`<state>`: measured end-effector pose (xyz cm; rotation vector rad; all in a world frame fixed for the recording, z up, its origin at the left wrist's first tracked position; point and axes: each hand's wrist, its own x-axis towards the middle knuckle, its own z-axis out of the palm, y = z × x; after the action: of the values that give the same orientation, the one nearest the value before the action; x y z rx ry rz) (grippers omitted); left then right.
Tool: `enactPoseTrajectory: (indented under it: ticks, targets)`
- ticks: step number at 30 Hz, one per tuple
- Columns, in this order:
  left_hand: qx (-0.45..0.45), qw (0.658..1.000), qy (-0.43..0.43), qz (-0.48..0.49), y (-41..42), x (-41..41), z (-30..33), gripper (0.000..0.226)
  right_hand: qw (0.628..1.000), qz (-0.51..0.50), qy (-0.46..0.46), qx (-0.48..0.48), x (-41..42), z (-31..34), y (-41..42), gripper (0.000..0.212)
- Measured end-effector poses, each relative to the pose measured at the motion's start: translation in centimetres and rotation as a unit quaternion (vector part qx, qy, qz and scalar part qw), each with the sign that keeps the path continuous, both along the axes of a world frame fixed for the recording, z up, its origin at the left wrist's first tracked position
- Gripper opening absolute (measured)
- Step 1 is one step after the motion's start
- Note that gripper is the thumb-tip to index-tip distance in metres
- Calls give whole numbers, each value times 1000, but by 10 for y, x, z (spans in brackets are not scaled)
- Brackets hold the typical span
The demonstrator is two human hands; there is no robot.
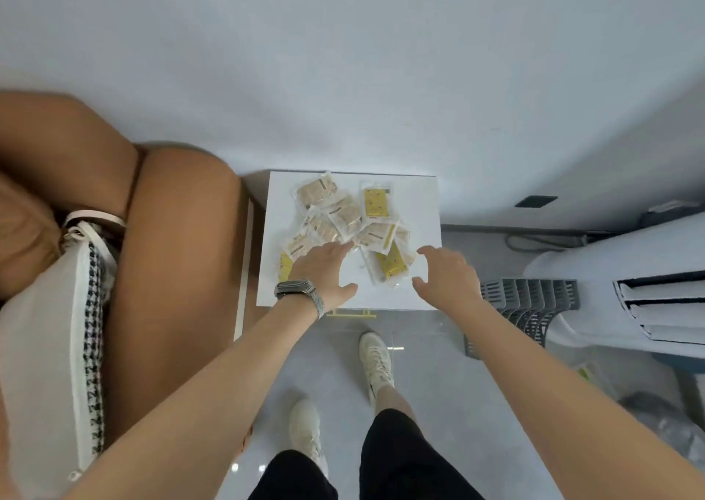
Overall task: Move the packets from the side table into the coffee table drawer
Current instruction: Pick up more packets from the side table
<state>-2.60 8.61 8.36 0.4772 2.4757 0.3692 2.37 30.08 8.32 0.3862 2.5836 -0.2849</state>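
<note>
While the packets (pixel 345 225) are lying heaped on the white side table (pixel 419 209), both hands are hovering spread at its near edge: left hand (pixel 324 270) is touching the pile's near-left side, right hand (pixel 446 274) is just right of it, holding nothing.

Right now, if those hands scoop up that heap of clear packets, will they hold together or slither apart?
The packets look glossy and lie loosely overlapped, so they would probably slide apart. They seem thin and flat, likely light and a bit floppy. With the left hand and right hand on opposite sides, squeezing inward should help.
</note>
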Motion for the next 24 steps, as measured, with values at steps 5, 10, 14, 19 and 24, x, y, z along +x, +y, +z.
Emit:
enactPoseTrajectory:
  ticks: [5,10,14,19,24]
  targets:
    - [40,994,-20,96,11,-27,-65,65,991,-109,-5,-82,-32,-81,12,50]
    - [22,993,-70,95,9,-30,-120,59,967,-206,6,-150,-52,-150,11,55]
    - [40,982,-104,150,4,-14,-147,58,960,-236,7,-152,-58,-189,4,71]
    - [68,964,-122,226,1,3,-160,56,975,-202,-4,-89,-63,-211,-7,80]
    - [76,957,-132,248,3,5,-162,51,945,-273,27,-176,-61,-215,-15,65]
